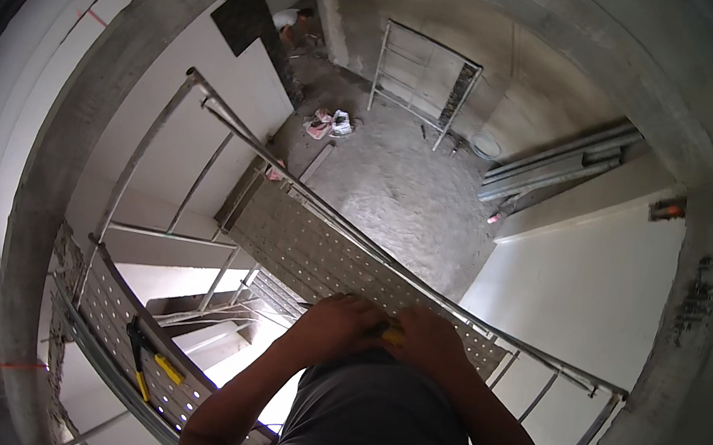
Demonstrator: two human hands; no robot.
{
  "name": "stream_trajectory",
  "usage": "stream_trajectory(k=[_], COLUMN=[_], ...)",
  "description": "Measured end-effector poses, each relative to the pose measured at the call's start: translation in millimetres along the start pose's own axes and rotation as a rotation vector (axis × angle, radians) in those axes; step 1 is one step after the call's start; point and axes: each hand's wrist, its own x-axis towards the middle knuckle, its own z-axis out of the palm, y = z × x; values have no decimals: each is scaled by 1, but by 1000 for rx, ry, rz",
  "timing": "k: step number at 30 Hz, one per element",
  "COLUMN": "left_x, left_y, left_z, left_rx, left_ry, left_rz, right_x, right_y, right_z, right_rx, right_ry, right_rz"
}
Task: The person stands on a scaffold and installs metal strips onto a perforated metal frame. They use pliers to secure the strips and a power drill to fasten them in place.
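My left hand [345, 324] and my right hand [431, 341] meet in front of my body, above the perforated platform. Fingers on both are curled inward. A small yellow thing [394, 336] shows between them, against the right hand's fingers; its kind is too dark and covered to make out. What the left hand grips, if anything, is hidden by its own fingers. Away to the left, a hammer [139, 360] with a black head and a partly yellow handle lies on a perforated plank. Beside it rests a yellow tool [168, 369], its kind unclear.
Scaffold rails [329, 215] cross ahead of the perforated platform [279, 228]. Gaps beside the planks open to a lower level. Beyond, on the rough floor [398, 201], stand a metal frame [424, 82], bags [331, 125] and stacked metal profiles [557, 167]. Another person [292, 21] crouches far left.
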Motion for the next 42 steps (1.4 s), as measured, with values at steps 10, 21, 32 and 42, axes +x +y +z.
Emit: stream_trajectory(k=[10, 21, 32, 42], left_x=[52, 60, 83, 92], left_y=[80, 165, 168, 184], left_z=[23, 64, 106, 104], left_rx=[-100, 64, 99, 162], left_ry=[-174, -185, -185, -204], left_rz=[51, -17, 57, 74], right_x=[-83, -145, -172, -173], right_y=[81, 121, 166, 171], right_z=[0, -37, -35, -48], right_rx=[186, 272, 290, 225], right_ry=[221, -5, 84, -31], right_rz=[-87, -64, -113, -21])
